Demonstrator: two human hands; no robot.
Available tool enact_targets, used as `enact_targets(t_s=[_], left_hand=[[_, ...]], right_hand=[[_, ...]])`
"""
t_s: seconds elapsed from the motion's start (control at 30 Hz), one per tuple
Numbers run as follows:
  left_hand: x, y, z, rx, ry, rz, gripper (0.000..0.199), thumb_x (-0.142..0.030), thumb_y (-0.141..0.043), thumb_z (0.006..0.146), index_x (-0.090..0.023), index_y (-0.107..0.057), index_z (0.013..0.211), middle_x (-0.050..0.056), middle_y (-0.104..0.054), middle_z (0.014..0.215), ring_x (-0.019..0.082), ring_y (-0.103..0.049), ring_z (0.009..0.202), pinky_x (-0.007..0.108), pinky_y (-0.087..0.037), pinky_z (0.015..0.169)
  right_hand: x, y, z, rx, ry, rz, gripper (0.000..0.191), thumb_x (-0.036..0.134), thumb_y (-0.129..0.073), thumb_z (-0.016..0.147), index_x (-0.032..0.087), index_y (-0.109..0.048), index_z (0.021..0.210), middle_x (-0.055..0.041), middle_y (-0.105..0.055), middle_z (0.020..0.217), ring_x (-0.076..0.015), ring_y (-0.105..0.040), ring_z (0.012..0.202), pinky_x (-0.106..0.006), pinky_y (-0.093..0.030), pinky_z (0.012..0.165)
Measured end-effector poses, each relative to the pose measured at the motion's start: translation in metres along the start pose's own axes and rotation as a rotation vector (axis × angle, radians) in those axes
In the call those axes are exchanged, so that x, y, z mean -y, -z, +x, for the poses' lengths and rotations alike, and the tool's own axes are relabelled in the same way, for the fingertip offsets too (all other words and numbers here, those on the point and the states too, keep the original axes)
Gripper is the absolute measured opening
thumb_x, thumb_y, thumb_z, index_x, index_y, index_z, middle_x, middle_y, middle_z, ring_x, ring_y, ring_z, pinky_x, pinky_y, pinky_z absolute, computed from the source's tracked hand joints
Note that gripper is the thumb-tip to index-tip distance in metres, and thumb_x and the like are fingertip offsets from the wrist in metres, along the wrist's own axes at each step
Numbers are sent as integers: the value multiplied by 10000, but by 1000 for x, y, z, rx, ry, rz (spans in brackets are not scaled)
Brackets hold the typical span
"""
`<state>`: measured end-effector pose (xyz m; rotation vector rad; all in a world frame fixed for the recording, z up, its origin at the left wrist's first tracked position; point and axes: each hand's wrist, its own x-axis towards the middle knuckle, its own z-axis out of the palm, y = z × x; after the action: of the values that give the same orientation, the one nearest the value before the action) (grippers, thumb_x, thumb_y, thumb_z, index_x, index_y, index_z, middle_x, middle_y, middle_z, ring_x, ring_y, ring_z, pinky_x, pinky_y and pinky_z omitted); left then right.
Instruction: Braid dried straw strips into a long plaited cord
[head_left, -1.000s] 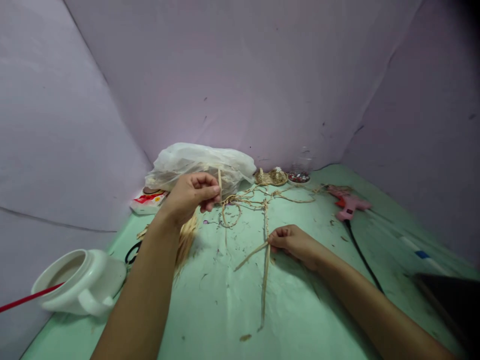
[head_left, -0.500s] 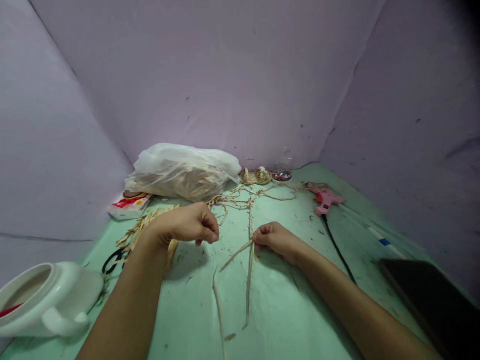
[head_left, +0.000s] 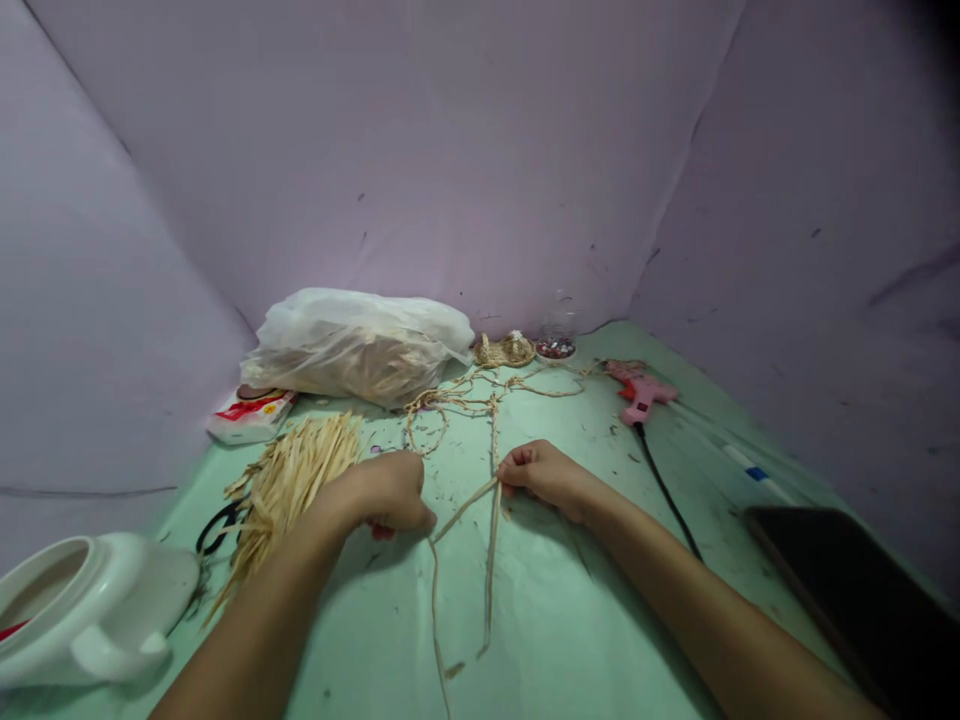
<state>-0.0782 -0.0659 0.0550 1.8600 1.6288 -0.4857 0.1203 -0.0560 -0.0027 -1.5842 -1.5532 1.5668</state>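
My right hand (head_left: 541, 474) pinches a thin braided straw cord (head_left: 494, 435) where the plaiting ends and loose strands fan out. One strand (head_left: 466, 507) slants down to the left, another (head_left: 491, 570) hangs toward me. My left hand (head_left: 397, 495) is closed low over the table, its fingertips at the upper end of a separate loose straw strand (head_left: 435, 610); the grip itself is partly hidden. Beside my left forearm lies a bundle of flat pale straw strips (head_left: 307, 470), partly covered by the arm.
A plastic bag of straw (head_left: 360, 345), a woven straw piece (head_left: 504, 350) and a container of beads (head_left: 555, 347) line the back wall. On the right are a pink glue gun (head_left: 645, 394) with its cord and a black phone (head_left: 847, 590). A white pot (head_left: 97, 610) lies at left.
My left hand has moved down to the loose strand's upper end, which has shifted shape. My right hand keeps its pinch on the cord. The view has swung slightly right.
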Motion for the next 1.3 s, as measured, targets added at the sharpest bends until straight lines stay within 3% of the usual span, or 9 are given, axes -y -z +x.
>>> enact_targets(t_s=[0.2,0.37,0.47,0.6,0.7,0.9,1.1,1.2,1.3], left_hand=[[-1,-39,1,-330,73,26,113,-223,-524,565,-167,-571,478,77,-580,541,164,-523,522,237,-317,479],[11,-38,-2,-377,86,-17,124,-152,-475,577,-163,-587,524,48,-559,545,145,-496,526,229,-280,474],[8,-25,-7,-477,-66,-143,149,-191,-468,639,-156,-589,558,17,-547,545,125,-478,539,212,-297,495],[-14,-13,1,-590,-355,-248,199,-270,-463,711,-161,-618,649,0,-576,599,112,-482,580,200,-330,545],[-30,-17,21,-598,-458,-227,181,-255,-491,693,-167,-648,676,15,-618,686,125,-510,658,207,-351,602],[-34,-36,54,-477,-410,-450,172,-221,-500,645,-131,-647,652,16,-600,611,118,-500,590,217,-354,570],[-35,-37,54,-360,-342,-835,141,-237,-566,575,-102,-602,593,-15,-504,507,68,-393,475,202,-306,489],[-35,-34,51,-307,-276,-914,199,-300,-564,596,-103,-587,591,-43,-404,432,49,-301,408,196,-232,426],[-33,-31,50,-324,-242,-922,235,-327,-547,616,-100,-600,647,-37,-424,451,45,-284,395,194,-213,411]], right_hand=[[-2,1,3,-8,11,-8,152,217,-551,645,133,-551,519,58,-348,347,-43,-205,339,-221,-119,370],[-1,1,1,-15,3,-8,141,203,-542,643,135,-552,520,52,-376,364,-45,-207,342,-226,-116,373],[-1,1,1,-14,19,1,143,194,-538,638,132,-552,510,44,-401,375,-45,-214,348,-226,-124,376],[-3,1,2,-10,42,9,146,213,-543,635,131,-559,515,50,-379,361,-49,-217,352,-225,-128,380],[-6,1,4,-15,67,17,154,231,-541,639,132,-563,523,56,-369,365,-46,-213,351,-224,-130,377],[-8,1,7,10,79,63,130,205,-549,620,129,-555,515,47,-419,392,-42,-218,362,-219,-134,377],[-8,1,6,2,64,54,146,220,-539,638,129,-554,525,47,-407,399,-43,-226,364,-216,-139,376],[-7,1,5,1,67,59,150,216,-543,643,127,-551,523,45,-418,407,-42,-233,368,-213,-153,381],[-5,1,4,0,61,53,158,221,-545,649,125,-555,524,47,-414,398,-39,-216,363,-214,-144,379]])
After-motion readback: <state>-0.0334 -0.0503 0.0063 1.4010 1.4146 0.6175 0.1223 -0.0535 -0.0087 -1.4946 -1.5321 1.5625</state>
